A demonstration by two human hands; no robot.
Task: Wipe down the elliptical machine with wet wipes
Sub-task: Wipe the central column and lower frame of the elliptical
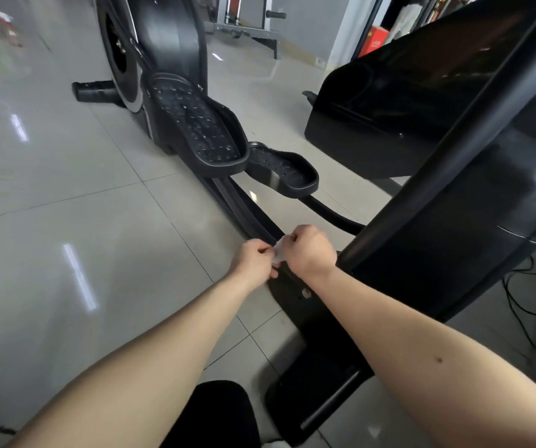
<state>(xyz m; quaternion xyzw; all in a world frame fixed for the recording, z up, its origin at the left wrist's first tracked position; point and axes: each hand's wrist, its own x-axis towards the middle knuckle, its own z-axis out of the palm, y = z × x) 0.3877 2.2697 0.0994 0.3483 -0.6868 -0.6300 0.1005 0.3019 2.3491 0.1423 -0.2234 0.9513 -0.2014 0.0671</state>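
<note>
Closest in, the black base bar [318,405] of the elliptical machine [438,263] sits on the grey tile floor [66,253], just right of the person's knee. Up from there, both arms reach forward and the hands meet. The left hand [253,260] and right hand [308,250] each have their fingers curled, pinching one small white wet wipe [278,253] between them (bunched up, not spread flat yet).

Here's the relation that matters. The wipe hangs right over the dark rails [253,218], and those rails run away from the hands, up and to the left, towards the near pedal [195,124] and the smaller far pedal [284,171]. So a stroke along the rail would likely go lengthwise, away from the body. The right hand is nearer the slanted upright column [447,176], almost beside it; the left hand is on the open-floor side. Farthest off, the flywheel housing [121,56] stands well apart from both hands.
</note>
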